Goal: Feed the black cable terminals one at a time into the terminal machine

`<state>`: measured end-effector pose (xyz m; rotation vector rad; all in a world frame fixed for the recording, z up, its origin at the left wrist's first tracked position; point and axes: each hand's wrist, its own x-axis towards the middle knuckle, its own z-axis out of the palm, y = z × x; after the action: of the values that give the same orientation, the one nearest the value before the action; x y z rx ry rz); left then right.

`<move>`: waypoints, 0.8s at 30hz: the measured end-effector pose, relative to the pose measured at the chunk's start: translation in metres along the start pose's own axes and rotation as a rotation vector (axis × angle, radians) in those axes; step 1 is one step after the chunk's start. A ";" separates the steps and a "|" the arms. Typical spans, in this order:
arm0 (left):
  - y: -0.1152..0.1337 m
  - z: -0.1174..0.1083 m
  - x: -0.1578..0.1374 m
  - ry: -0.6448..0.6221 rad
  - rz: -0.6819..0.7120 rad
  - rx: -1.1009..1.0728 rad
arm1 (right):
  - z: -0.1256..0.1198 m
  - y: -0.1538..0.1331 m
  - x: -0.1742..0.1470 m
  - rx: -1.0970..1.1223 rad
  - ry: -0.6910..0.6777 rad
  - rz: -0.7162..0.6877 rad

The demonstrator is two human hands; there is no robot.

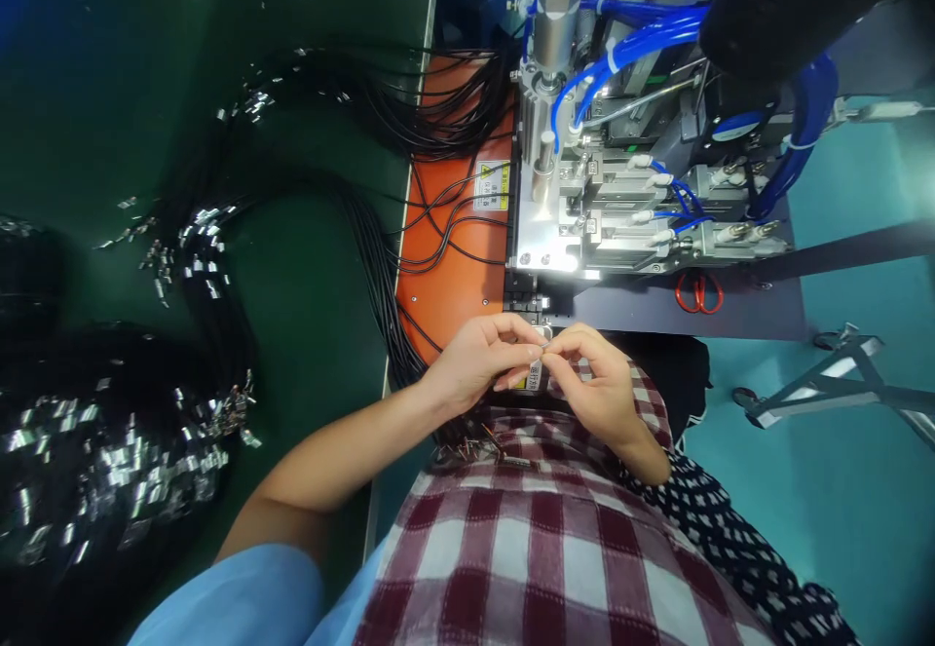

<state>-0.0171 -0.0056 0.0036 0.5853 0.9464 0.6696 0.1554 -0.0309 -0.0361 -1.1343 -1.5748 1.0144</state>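
Left hand [478,359] and right hand [597,383] meet just beside the machine [555,242], thumbs and fingertips pinching a small piece [543,345], too tiny to identify, between them. It could slip away should either pinch loosen, and the cables [371,247] passing under the left forearm [351,441] might snag if that arm shifts, since strands cross loosely on the orange plate [457,305]. No container can be made out; cables lie in loose bundles on the green table [307,285].
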 end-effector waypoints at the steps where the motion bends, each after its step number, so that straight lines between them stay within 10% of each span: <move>1: 0.000 0.001 0.000 0.011 0.002 -0.005 | 0.000 0.000 0.000 0.001 0.000 0.004; 24: -0.004 0.007 0.001 0.093 0.025 -0.026 | -0.003 -0.012 0.007 0.053 0.011 0.167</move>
<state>-0.0093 -0.0093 0.0036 0.5475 1.0173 0.7353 0.1549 -0.0265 -0.0220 -1.2484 -1.4549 1.1507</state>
